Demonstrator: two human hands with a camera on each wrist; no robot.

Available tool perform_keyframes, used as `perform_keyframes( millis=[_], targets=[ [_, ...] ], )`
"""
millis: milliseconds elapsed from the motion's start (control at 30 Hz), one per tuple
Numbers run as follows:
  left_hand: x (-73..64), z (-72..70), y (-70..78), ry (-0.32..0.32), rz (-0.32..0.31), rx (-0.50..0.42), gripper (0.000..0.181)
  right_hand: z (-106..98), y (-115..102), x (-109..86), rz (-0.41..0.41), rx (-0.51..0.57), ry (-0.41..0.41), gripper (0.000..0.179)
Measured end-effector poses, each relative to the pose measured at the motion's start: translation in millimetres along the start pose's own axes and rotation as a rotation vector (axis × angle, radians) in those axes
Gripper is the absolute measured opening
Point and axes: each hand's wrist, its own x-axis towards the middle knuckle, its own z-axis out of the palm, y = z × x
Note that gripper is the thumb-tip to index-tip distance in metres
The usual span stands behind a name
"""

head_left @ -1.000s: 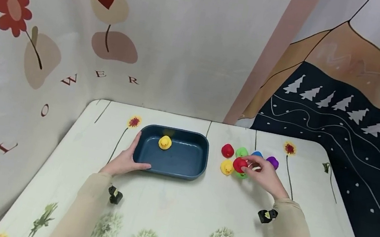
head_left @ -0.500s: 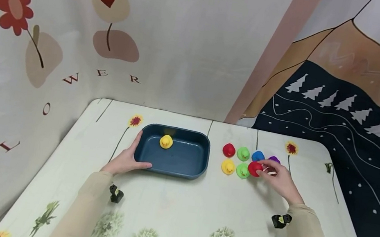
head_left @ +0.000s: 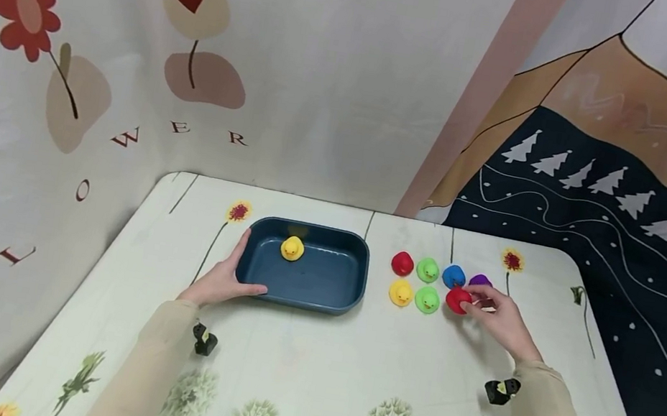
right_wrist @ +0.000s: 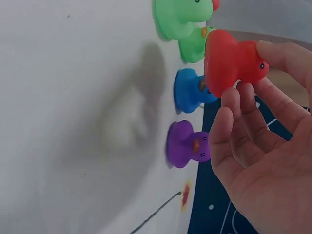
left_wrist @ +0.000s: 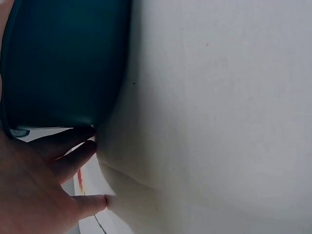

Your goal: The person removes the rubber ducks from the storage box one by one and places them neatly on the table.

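My right hand (head_left: pixel 502 322) pinches a red rubber duck (right_wrist: pixel 234 63) by its head, between thumb and fingertips. In the right wrist view the duck is held clear of the table, with a shadow beyond it. Just past it stand a blue duck (head_left: pixel 454 276) and a purple duck (head_left: pixel 481 280), the latter partly behind the hand. My left hand (head_left: pixel 221 283) holds the dark blue rectangular tray (head_left: pixel 318 305) at its left end, thumb along the front wall and fingers on the left side. A yellow duck (head_left: pixel 292 248) sits inside the tray, toward the back left.
Left of the held duck are another red duck (head_left: pixel 402 263), two green ducks, one behind (head_left: pixel 428 269) and one in front (head_left: pixel 427 299), and a yellow duck (head_left: pixel 401 293). A flower-print cloth (head_left: pixel 310 357) covers the table. Printed curtains (head_left: pixel 326 90) hang behind and beside it.
My right hand has carried the red duck rightward, from over the front green duck to the right end of the front row. The left hand and tray stay in place.
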Motion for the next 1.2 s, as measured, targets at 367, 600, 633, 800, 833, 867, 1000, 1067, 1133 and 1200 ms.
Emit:
perform_keyframes(
  millis=[367, 600, 633, 800, 833, 867, 1000, 1067, 1133, 1200],
  targets=[
    [1.4, 0.7, -0.2, -0.003, -0.006, -0.006, 0.118, 7, 17, -2.0, 0.075, 0.097, -0.006, 0.041],
    [1.9, 0.7, -1.7, 0.002, 0.009, -0.001, 0.119, 14, 27, 0.2, 0.094, 0.103, 0.010, 0.039],
    [2.1, 0.9, -2.0, 0.002, 0.012, -0.002, 0.119, 15, 28, 0.5, 0.092, 0.101, 0.011, 0.039],
    [2.4, 1.7, -2.6, 0.003, 0.009, -0.013, 0.118, 16, 29, 1.4, 0.079, 0.082, 0.020, 0.037],
    [2.2, 1.6, -2.5, 0.003, 0.011, -0.014, 0.118, 17, 28, 1.6, 0.074, 0.073, 0.021, 0.037],
    [1.9, 1.6, -2.3, 0.004, 0.012, -0.013, 0.118, 17, 28, 1.8, 0.070, 0.065, 0.024, 0.037],
    [1.4, 1.2, -1.6, 0.007, 0.012, -0.014, 0.118, 18, 28, 2.5, 0.076, 0.033, 0.036, 0.035],
    [1.5, 1.0, -1.7, 0.006, 0.008, -0.012, 0.118, 20, 30, 2.4, 0.093, 0.026, 0.041, 0.035],
    [1.6, 0.6, -1.5, 0.004, 0.002, -0.013, 0.118, 22, 31, 2.0, 0.109, 0.019, 0.046, 0.035],
    [1.3, 0.0, -0.9, 0.002, -0.004, -0.014, 0.118, 23, 33, 1.3, 0.111, 0.013, 0.049, 0.035]
  ],
)
